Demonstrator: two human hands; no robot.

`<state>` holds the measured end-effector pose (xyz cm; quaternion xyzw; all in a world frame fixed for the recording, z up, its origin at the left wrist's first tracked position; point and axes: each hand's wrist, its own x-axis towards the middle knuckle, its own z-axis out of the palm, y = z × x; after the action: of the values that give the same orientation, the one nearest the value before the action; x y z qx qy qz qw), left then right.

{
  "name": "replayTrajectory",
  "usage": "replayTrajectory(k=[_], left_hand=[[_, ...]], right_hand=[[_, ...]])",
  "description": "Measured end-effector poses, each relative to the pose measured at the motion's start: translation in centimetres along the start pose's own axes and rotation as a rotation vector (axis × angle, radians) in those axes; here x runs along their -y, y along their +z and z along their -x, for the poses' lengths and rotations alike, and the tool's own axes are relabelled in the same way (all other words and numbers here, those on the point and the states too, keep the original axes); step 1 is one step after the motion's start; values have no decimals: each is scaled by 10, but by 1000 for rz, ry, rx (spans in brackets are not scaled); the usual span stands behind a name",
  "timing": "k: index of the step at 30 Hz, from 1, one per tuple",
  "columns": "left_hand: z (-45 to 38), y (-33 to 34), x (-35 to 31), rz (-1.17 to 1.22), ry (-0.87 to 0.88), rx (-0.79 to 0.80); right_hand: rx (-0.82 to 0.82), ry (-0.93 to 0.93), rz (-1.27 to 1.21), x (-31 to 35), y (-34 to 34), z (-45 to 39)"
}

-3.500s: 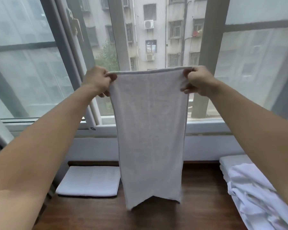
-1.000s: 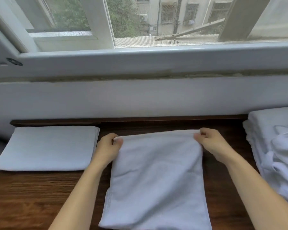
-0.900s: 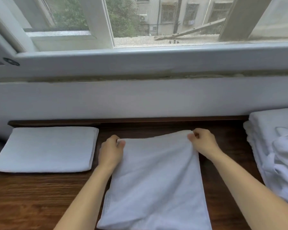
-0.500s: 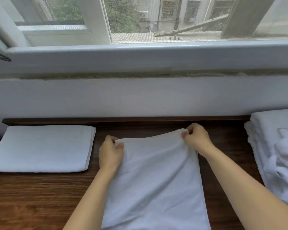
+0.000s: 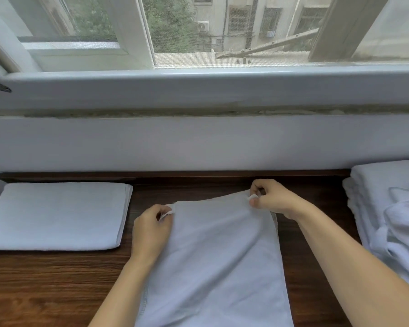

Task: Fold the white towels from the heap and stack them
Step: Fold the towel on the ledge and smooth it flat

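Head view cuts off towel (image 5: 217, 256) pinched by left hand (image 5: 149, 230), right hand (image 5: 273, 199).

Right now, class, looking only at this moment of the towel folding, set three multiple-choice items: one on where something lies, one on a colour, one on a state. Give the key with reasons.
1. Where does the folded towel lie relative to the towel being worked?
A. To its left
B. On top of it
C. On the window ledge

2. What colour is the table?
A. White
B. Dark brown wood
C. Green

3. What are the hands doing?
A. Resting flat, palms open
B. Hanging off the table
C. Each pinching a far corner of the towel

Key:
1 A: it sits apart on the table, left of the left hand.
2 B: dark wood grain shows between the towels.
3 C: the left hand and right hand each have a corner of cloth between the fingers.
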<state>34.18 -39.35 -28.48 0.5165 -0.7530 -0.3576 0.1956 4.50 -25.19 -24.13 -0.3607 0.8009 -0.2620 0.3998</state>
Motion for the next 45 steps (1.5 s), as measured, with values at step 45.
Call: replayTrajectory(k=[45], left_hand=[[-7, 0, 6, 373, -246, -162]], right_hand=[[-423, 37, -187, -23, 9, 8]])
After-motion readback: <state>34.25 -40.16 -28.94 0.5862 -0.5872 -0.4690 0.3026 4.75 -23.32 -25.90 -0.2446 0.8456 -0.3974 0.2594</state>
